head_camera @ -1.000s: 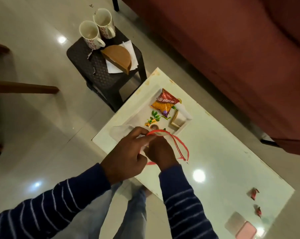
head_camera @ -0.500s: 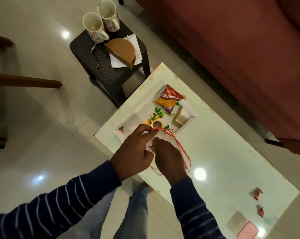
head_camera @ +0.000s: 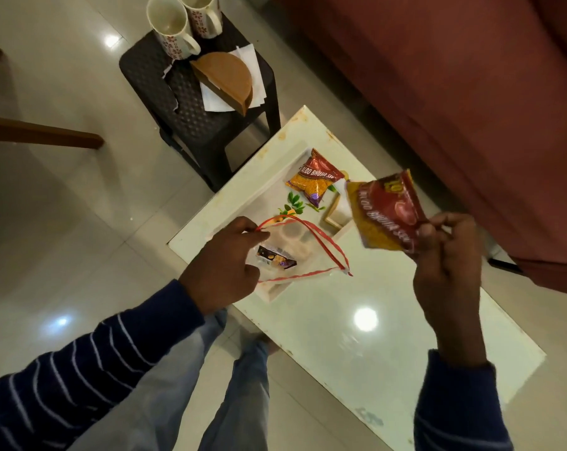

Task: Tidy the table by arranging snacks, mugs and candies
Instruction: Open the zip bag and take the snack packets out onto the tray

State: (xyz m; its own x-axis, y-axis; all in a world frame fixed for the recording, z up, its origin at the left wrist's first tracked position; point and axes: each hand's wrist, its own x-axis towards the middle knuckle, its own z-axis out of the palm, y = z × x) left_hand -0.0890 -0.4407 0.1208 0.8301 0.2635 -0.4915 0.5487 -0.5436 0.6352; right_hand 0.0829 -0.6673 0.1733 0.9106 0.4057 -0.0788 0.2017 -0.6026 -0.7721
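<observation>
My left hand [head_camera: 223, 265] pinches the red-edged mouth of a clear zip bag [head_camera: 308, 255] and holds it above the white floral tray [head_camera: 262, 196]. A small dark candy pack [head_camera: 275, 257] shows inside the bag. My right hand [head_camera: 448, 255] is raised to the right of the bag and grips a red and yellow snack packet [head_camera: 386, 216] by its corner. A second snack packet [head_camera: 314, 180] of the same kind lies on the tray's far end. Two white mugs [head_camera: 184, 24] with red flowers stand on the black stool [head_camera: 191, 92].
The tray sits on a pale glossy table [head_camera: 357, 336]. A brown napkin holder [head_camera: 226, 79] with white napkins sits on the stool. A maroon sofa [head_camera: 454, 92] borders the table's far right side. A wooden chair leg [head_camera: 37, 135] juts in at the left.
Both hands were together at the bag's mouth. Now my right hand has moved away to the right holding a snack packet, and the bag hangs open from my left hand.
</observation>
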